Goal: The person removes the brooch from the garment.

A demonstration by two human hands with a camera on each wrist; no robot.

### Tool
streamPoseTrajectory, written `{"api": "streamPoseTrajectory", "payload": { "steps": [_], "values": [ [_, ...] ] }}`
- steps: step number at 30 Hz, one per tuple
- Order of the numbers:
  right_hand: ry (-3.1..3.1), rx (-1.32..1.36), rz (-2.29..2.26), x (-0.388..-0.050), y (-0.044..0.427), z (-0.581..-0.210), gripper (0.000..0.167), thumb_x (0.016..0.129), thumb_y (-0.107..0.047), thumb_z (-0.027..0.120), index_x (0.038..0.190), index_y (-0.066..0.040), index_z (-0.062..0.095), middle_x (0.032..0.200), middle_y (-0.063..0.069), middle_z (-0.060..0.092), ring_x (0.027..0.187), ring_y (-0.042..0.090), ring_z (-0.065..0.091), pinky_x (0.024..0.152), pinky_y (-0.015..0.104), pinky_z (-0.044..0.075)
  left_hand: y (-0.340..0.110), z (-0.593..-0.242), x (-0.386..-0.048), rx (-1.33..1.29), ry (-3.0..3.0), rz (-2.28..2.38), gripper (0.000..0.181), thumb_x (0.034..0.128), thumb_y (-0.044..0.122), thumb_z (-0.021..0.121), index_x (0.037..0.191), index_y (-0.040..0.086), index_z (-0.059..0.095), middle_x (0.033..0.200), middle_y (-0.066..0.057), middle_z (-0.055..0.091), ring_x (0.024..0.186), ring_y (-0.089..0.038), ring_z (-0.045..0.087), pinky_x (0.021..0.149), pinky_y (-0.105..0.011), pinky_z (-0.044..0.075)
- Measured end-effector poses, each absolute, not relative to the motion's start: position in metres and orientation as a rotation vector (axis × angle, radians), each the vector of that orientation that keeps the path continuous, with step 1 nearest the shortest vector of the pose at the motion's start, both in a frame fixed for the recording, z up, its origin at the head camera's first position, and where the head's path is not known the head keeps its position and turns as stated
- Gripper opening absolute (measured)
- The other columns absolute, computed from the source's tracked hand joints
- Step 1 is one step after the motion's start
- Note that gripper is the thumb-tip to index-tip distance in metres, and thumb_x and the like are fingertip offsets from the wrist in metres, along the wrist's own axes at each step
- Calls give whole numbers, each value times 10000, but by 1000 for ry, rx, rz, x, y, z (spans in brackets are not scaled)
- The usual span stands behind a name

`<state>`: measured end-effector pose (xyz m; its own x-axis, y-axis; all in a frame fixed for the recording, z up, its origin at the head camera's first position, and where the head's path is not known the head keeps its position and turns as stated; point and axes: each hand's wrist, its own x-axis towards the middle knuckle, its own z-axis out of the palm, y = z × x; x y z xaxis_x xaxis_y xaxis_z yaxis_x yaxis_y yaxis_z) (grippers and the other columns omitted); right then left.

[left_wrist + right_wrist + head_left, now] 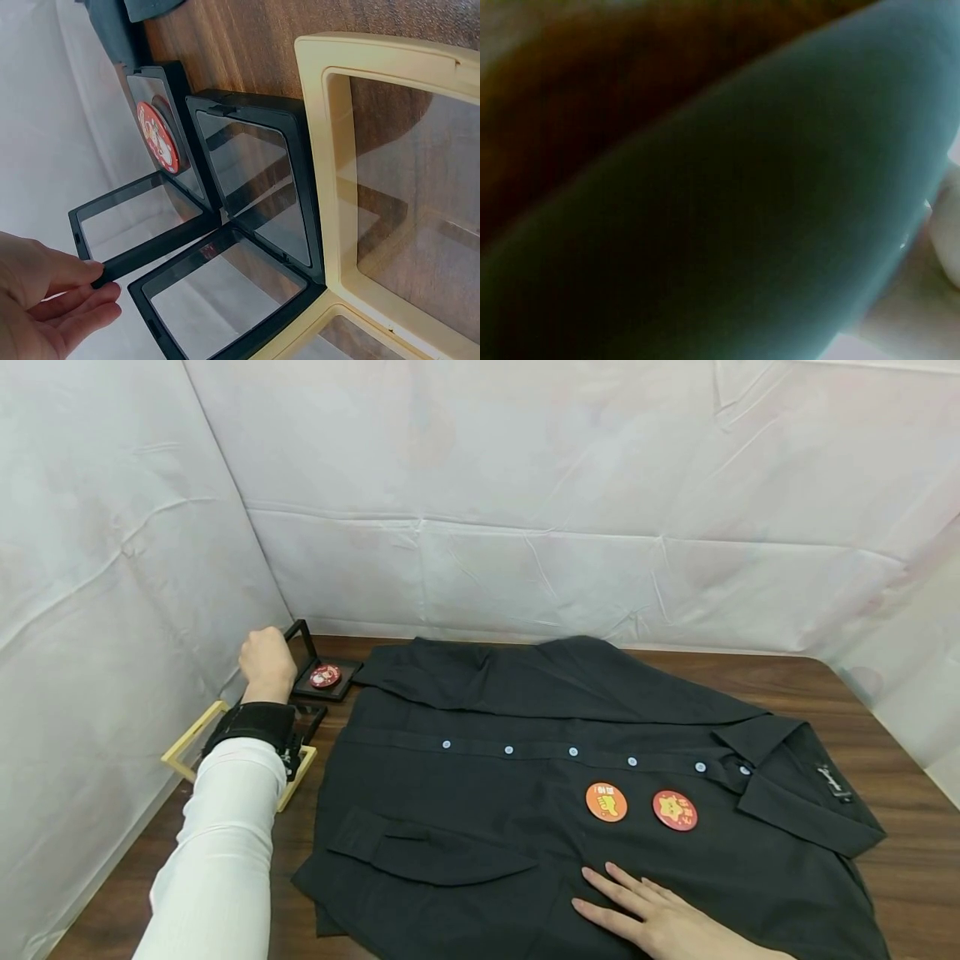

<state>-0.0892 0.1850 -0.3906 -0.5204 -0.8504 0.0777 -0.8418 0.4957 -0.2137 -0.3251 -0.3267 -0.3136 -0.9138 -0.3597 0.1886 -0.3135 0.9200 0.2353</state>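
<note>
The left hand (267,665) is at the table's back left; in the left wrist view the left hand (56,300) pinches the corner of the raised lid of a small black case (187,135). A round red badge (158,137) lies in that case, and the badge (326,676) shows in the head view too. The right hand (675,922) rests with spread fingers on a black shirt (480,793), below an orange badge (606,802) and a red badge (674,811). The right wrist view is dark and blurred.
Beside the left wrist stand a second black case (300,187), its lid raised, and a yellow frame (330,150). A small silver pin (834,783) is near the shirt collar. White cloth walls (525,510) surround the wooden table (862,718) at the back and left.
</note>
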Motion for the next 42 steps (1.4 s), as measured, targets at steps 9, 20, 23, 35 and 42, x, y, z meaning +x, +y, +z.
{"api": "streamPoseTrajectory", "payload": {
  "steps": [9,20,23,35,42],
  "values": [
    [2676,-1515,-355,-90,184,-390,650,811,-542,513,1372,-271,329,1385,34,344,1142,291,456,754,395,454,-324,-313,-324,463,-2839,-260,278,717,-52,543,959,-190,536,943,-389,517,848,-506,513,653,-535,440],
    [2687,-1480,-361,-92,183,-389,656,800,-561,511,1370,-291,330,1390,21,341,1153,293,447,755,406,454,-316,-315,-325,389,-2822,-194,275,680,-55,551,918,-193,556,915,-375,537,822,-492,532,648,-523,447],
    [2687,-1479,-360,-92,183,-389,659,798,-562,513,1370,-291,329,1391,21,338,1157,293,442,755,408,453,-314,-315,-325,382,-2843,-173,279,682,-52,567,923,-192,557,912,-369,540,820,-484,537,645,-512,451],
    [2681,-1513,-353,-92,185,-391,652,807,-545,515,1371,-273,332,1387,30,342,1147,288,452,748,398,458,-304,-318,-327,332,-2903,-173,217,695,-64,580,888,-163,578,885,-351,558,782,-471,548,595,-488,463],
    [2694,-1508,-361,-92,184,-391,664,797,-552,524,1371,-280,331,1386,28,345,1146,293,452,750,402,456,-302,-319,-327,321,-2914,-213,190,691,-76,587,869,-142,585,871,-342,561,771,-472,550,587,-492,461]
  ]
}}
